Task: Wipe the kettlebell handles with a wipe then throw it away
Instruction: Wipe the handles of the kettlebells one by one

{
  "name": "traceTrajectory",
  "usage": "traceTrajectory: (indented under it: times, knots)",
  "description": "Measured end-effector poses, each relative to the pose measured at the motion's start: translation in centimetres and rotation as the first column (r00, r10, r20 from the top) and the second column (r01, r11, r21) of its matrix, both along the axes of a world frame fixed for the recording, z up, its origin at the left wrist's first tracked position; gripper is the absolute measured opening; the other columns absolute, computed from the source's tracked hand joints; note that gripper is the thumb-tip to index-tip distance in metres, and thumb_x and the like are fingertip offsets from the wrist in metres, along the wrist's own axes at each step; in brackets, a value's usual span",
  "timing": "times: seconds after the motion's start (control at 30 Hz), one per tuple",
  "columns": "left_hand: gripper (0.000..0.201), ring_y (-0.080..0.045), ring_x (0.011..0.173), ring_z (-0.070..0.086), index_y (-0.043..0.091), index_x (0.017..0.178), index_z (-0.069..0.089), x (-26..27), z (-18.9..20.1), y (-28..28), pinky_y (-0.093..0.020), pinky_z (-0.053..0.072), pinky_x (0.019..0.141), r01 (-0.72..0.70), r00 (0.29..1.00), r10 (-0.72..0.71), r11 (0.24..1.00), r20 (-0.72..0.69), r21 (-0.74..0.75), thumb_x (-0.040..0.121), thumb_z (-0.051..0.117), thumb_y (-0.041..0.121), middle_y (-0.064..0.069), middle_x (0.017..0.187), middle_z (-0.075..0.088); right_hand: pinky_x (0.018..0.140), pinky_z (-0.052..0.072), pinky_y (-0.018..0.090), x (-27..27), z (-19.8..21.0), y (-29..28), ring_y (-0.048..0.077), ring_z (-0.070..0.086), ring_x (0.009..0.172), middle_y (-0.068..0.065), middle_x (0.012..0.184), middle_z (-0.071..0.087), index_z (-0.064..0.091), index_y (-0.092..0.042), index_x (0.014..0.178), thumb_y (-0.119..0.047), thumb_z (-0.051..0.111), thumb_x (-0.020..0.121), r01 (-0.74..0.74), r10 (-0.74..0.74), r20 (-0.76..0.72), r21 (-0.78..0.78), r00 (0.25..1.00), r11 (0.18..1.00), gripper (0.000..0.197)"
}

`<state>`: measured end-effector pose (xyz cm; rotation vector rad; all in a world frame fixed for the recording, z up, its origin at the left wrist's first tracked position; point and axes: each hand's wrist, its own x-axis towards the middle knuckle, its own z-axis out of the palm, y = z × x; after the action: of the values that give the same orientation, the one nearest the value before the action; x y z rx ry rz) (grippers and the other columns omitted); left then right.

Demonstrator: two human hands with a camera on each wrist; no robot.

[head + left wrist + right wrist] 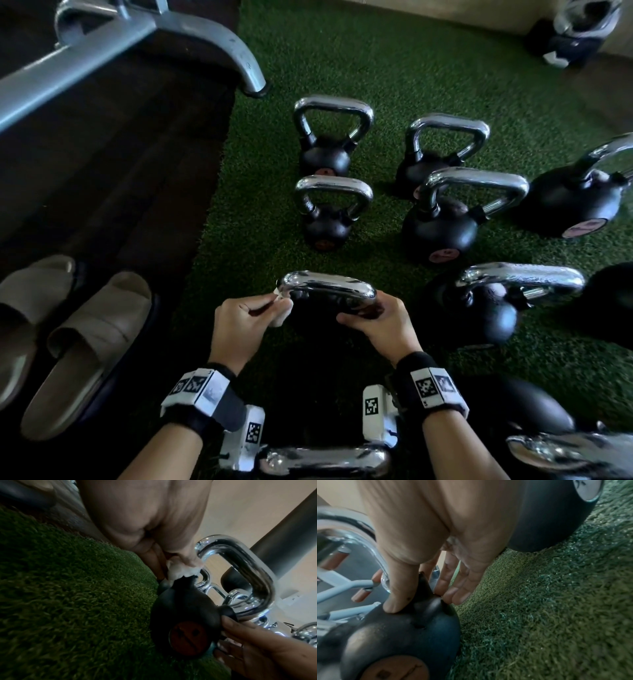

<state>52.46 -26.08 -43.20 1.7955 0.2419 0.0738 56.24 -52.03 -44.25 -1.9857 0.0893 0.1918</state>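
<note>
Wiping is under way on the near kettlebell [329, 308], which stands on the green turf [394, 58] close in front of the person. Its chrome handle [327, 289] is pinched at the left corner through a small white wipe [279, 310] by the curled fingers of the left hand [239, 322]. The right hand [380, 323] is set against the black body at the right foot of the handle, thumb pressing and fingers nearly straight, steadying rather than gripping. Several more kettlebells [442, 219] stand farther off and to the right. The kettlebell is judged heavy, rigid and unlikely to shift; its polished handle is likely slippery. The wipe is light, soft and prone to bunching, so it is best kept wrapped round the bar. A pair of slides [68, 339] lies at the near left.
</note>
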Motion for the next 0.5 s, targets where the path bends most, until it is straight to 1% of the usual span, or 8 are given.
traceTrajectory:
  times: [0.1, 0.17, 0.2, 0.27, 0.33, 0.37, 0.43, 0.5]
  knots:
    - [0.012, 0.005, 0.076, 0.072, 0.022, 0.091, 0.084, 0.5, 0.9, -0.2, -0.007, 0.051, 0.073, -0.009, 1.000, 0.007, 0.997, 0.027, 0.071, 0.080, 0.086, 0.025, 0.013, 0.077, 0.079, 0.078, 0.058, 0.020, -0.1, 0.2, -0.1, 0.003, 0.073, 0.084, -0.004, 0.091, 0.078, 0.077, -0.022, 0.094, -0.030, 0.097, 0.067, -0.023, 0.022, -0.005, -0.056, 1.000, 0.998, 0.035]
    - [0.015, 0.005, 0.075, 0.072, 0.020, 0.092, 0.085, 1.4, 0.9, -0.2, -0.005, 0.049, 0.070, -0.025, 0.999, 0.023, 0.997, 0.026, 0.080, 0.079, 0.087, 0.025, 0.015, 0.078, 0.079, 0.074, 0.051, 0.010, -0.4, 0.6, -0.4, -0.001, 0.070, 0.085, -0.006, 0.091, 0.077, 0.074, -0.025, 0.086, -0.022, 0.096, 0.068, -0.060, 0.062, 0.018, -0.112, 0.998, 0.992, 0.028]
    - [0.017, 0.006, 0.075, 0.071, 0.019, 0.094, 0.084, 1.9, 0.9, -0.3, -0.005, 0.049, 0.070, -0.041, 0.999, 0.040, 0.996, 0.020, 0.082, 0.079, 0.086, 0.027, 0.014, 0.077, 0.078, 0.074, 0.049, 0.008, -0.8, 0.7, -0.7, -0.003, 0.068, 0.087, -0.007, 0.092, 0.075, 0.074, -0.025, 0.086, -0.017, 0.094, 0.069, -0.081, 0.085, 0.029, -0.142, 0.996, 0.987, 0.028]
    - [0.017, 0.012, 0.072, 0.067, 0.017, 0.096, 0.084, 3.2, 0.9, -0.8, -0.002, 0.046, 0.070, -0.064, 0.998, 0.062, 0.991, 0.025, 0.119, 0.084, 0.083, 0.029, 0.013, 0.075, 0.077, 0.076, 0.046, 0.007, -1.5, 0.9, -0.8, -0.007, 0.067, 0.090, -0.011, 0.095, 0.073, 0.077, -0.021, 0.091, -0.008, 0.090, 0.073, -0.147, 0.158, 0.046, -0.176, 0.986, 0.973, 0.026]
    - [0.018, 0.018, 0.074, 0.065, 0.016, 0.099, 0.083, 4.5, 0.9, -1.8, -0.002, 0.046, 0.071, -0.054, 0.998, 0.046, 0.980, 0.049, 0.191, 0.088, 0.080, 0.030, 0.013, 0.084, 0.077, 0.078, 0.045, 0.005, -2.3, 1.0, -0.4, -0.011, 0.066, 0.088, -0.015, 0.094, 0.071, 0.082, -0.020, 0.094, -0.002, 0.083, 0.078, -0.227, 0.239, 0.049, -0.187, 0.970, 0.956, 0.024]
    - [0.018, 0.017, 0.077, 0.066, 0.016, 0.101, 0.083, 5.1, 1.0, -2.3, -0.004, 0.048, 0.073, -0.030, 0.998, 0.018, 0.977, 0.059, 0.209, 0.089, 0.079, 0.030, 0.012, 0.087, 0.078, 0.077, 0.044, 0.004, -2.5, 1.2, -0.1, -0.012, 0.066, 0.086, -0.015, 0.093, 0.070, 0.083, -0.019, 0.095, -0.001, 0.080, 0.081, -0.268, 0.279, 0.035, -0.181, 0.960, 0.946, 0.023]
    - [0.019, 0.005, 0.084, 0.073, 0.018, 0.105, 0.083, 6.2, 1.2, -2.9, -0.013, 0.053, 0.080, 0.053, 0.998, -0.058, 0.978, 0.018, 0.201, 0.091, 0.077, 0.030, 0.010, 0.090, 0.080, 0.075, 0.044, 0.005, -2.2, 1.5, 0.3, -0.010, 0.065, 0.084, -0.014, 0.092, 0.068, 0.084, -0.024, 0.098, -0.003, 0.078, 0.085, -0.339, 0.350, 0.020, -0.201, 0.937, 0.919, 0.026]
    - [0.020, -0.002, 0.093, 0.074, 0.024, 0.110, 0.082, 7.0, 1.4, -2.6, -0.021, 0.055, 0.091, 0.182, 0.981, -0.168, 0.968, -0.095, 0.172, 0.094, 0.074, 0.033, 0.012, 0.096, 0.080, 0.081, 0.050, 0.012, -1.2, 1.7, 0.6, -0.003, 0.066, 0.087, -0.013, 0.095, 0.068, 0.083, -0.032, 0.099, -0.009, 0.082, 0.082, -0.297, 0.315, 0.056, -0.211, 0.947, 0.931, 0.028]
